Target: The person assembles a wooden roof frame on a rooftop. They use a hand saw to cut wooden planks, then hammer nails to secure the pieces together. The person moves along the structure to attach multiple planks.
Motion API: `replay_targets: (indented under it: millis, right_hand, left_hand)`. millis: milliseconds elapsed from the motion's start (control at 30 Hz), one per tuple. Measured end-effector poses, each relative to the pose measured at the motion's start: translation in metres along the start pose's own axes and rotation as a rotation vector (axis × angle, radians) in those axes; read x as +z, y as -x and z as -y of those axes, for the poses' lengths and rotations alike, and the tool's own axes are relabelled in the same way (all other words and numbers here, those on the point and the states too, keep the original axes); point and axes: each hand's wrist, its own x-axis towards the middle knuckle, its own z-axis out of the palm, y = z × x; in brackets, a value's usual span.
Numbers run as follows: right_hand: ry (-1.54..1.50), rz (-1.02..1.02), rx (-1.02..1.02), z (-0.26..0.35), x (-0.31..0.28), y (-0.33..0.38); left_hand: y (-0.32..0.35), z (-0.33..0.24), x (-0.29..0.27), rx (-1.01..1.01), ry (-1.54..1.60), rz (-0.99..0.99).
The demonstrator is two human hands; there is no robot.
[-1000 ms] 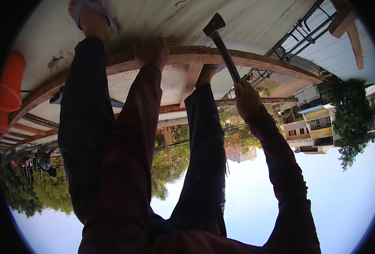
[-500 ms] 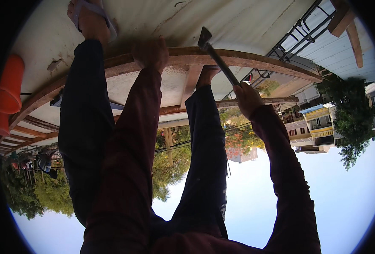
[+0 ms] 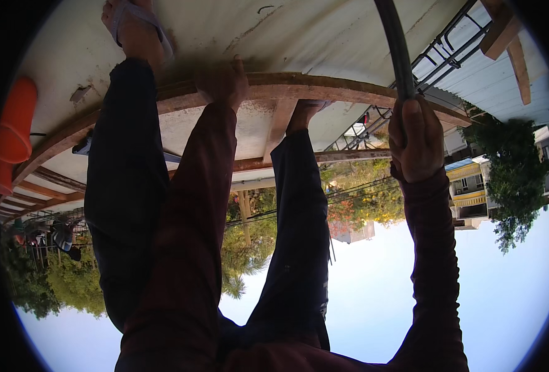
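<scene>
My right hand (image 3: 416,139) is raised at the right, wrapped round the dark handle (image 3: 396,46) of a hammer. The hammer's head is outside the picture. My left hand (image 3: 222,84) grips a long wooden beam (image 3: 343,88), its fingers curled over the wood and partly lost in shade. A cross piece of wood (image 3: 279,121) meets the beam between my left hand and my foot (image 3: 302,115). My other foot, in a sandal (image 3: 135,22), stands on the pale surface (image 3: 324,37) beyond the beam.
Orange buckets or cones (image 3: 15,124) stand at the far left. A blue-handled tool (image 3: 170,156) lies partly behind my leg. Bent steel bars (image 3: 451,53) and wood offcuts (image 3: 504,37) are at the upper right. A second beam (image 3: 355,154) runs behind, with trees and buildings past it.
My right hand has swung up and to the right with the hammer, and its head has left the picture. My left hand stays at the beam.
</scene>
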Motion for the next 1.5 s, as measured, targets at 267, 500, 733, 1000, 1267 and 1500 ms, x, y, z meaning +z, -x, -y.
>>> replay_targets:
  millis: [267,500,733,1000,1267,1500]
  right_hand:
    - [0.828,-0.091,0.021,-0.117,0.012,-0.006]
    - [0.072,-0.005,-0.258,0.024,-0.01,-0.015]
    - [0.757,-0.141,-0.09,-0.103,0.006,-0.017]
    - [-0.077,-0.132,-0.192,0.0,0.013,-0.021]
    - [0.887,0.256,0.076,-0.149,0.008,-0.008]
    - [0.586,-0.226,-0.128,-0.087,0.038,-0.002]
  left_hand:
    - [-0.009,-0.002,-0.024,-0.027,0.06,0.272]
    - [0.005,0.0,-0.01,-0.06,0.033,0.092]
    - [0.0,-0.001,-0.021,-0.098,0.105,0.294]
    - [-0.01,-0.003,-0.032,-0.09,0.078,0.514]
    - [0.004,0.002,-0.014,-0.066,0.157,0.071]
    - [-0.012,-0.002,-0.036,-0.152,0.119,0.545]
